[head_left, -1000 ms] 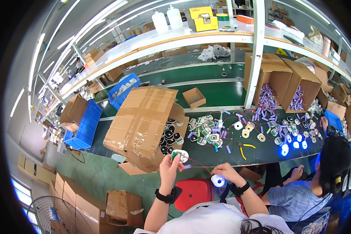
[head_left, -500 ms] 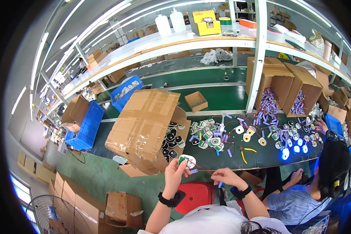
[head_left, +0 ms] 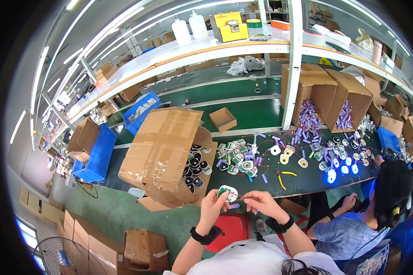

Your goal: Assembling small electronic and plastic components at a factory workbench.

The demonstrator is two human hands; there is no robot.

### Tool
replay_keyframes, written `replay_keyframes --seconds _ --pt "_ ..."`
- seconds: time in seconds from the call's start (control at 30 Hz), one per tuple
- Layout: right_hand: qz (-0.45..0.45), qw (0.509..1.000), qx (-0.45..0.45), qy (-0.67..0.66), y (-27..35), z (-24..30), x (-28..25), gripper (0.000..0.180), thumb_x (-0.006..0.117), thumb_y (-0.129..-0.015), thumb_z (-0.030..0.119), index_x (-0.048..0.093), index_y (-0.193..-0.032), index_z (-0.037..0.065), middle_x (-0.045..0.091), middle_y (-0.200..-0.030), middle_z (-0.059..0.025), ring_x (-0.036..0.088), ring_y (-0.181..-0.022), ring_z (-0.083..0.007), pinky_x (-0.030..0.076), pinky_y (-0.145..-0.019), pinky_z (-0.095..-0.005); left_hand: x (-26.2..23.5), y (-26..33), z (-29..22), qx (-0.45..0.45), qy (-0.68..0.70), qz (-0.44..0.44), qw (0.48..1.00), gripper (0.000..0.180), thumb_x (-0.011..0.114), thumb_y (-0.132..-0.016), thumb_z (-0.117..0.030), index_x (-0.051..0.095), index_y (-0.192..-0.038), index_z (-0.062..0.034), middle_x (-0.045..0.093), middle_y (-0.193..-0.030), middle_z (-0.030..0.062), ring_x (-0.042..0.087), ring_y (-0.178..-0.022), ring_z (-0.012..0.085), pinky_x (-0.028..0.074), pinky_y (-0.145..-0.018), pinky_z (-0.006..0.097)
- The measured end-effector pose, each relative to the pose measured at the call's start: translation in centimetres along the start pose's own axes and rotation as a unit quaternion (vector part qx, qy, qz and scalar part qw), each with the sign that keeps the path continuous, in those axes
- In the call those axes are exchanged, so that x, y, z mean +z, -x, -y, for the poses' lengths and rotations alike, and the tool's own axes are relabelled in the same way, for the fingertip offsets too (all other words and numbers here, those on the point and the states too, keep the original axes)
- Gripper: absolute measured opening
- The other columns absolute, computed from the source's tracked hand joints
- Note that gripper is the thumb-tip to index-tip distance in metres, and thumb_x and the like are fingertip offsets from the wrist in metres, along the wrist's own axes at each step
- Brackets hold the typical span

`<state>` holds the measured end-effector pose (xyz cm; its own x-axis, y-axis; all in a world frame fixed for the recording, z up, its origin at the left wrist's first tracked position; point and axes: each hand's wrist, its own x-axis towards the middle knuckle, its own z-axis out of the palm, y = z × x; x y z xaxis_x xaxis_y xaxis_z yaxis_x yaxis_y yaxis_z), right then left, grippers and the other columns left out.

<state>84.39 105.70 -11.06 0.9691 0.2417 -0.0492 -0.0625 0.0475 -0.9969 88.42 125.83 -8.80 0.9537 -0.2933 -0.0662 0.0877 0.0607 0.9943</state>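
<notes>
My left hand is closed on a white rounded housing with a green circuit board, held up in front of the bench edge. A thin red wire runs from the board across to my right hand, whose fingers pinch it. A small purple battery cell hangs between the hands, just below the housing. Beyond my hands, a pile of similar white and green housings lies on the bench among purple cells and wires. Pliers with yellow handles lie to the right of the pile.
A large cardboard box on its side spills black-and-white parts at left. Boxes of purple cells stand at the back right. Glowing blue lights lie near a seated co-worker. A red stool is below my hands.
My right hand has moved left and up, closer to my left hand, shortening the wire span between them. The whole view has shifted slightly. The co-worker's reaching hand has drawn back.
</notes>
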Motion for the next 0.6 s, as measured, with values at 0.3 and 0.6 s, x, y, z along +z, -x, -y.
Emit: replay_keyframes --seconds 0.3,0.6 --pt "-0.034 0.999 0.005 -0.005 1.0 0.9 -0.6 0.018 0.054 -0.089 0.011 0.06 -0.1 -0.001 0.06 -0.063 -0.0025 0.052 -0.048 -0.005 0.042 -0.045 -0.0193 1.2 -0.5 0.8 -0.013 -0.059 0.037 0.997 0.019 0.055 -0.089 -0.017 0.053 -0.091 0.0023 0.062 -0.076 0.0079 0.058 -0.058 0.0104 0.043 -0.048 0.02" --pt "-0.046 0.999 0.005 -0.012 1.5 1.2 -0.9 0.017 0.053 -0.089 0.011 0.06 -0.098 -0.002 0.061 -0.064 -0.0041 0.053 -0.048 -0.0054 0.042 -0.046 -0.0192 1.7 -0.8 1.1 -0.004 -0.062 0.044 0.997 0.021 0.055 -0.089 -0.018 0.053 -0.093 0.0029 0.062 -0.078 0.0081 0.059 -0.059 0.0103 0.043 -0.049 0.02"
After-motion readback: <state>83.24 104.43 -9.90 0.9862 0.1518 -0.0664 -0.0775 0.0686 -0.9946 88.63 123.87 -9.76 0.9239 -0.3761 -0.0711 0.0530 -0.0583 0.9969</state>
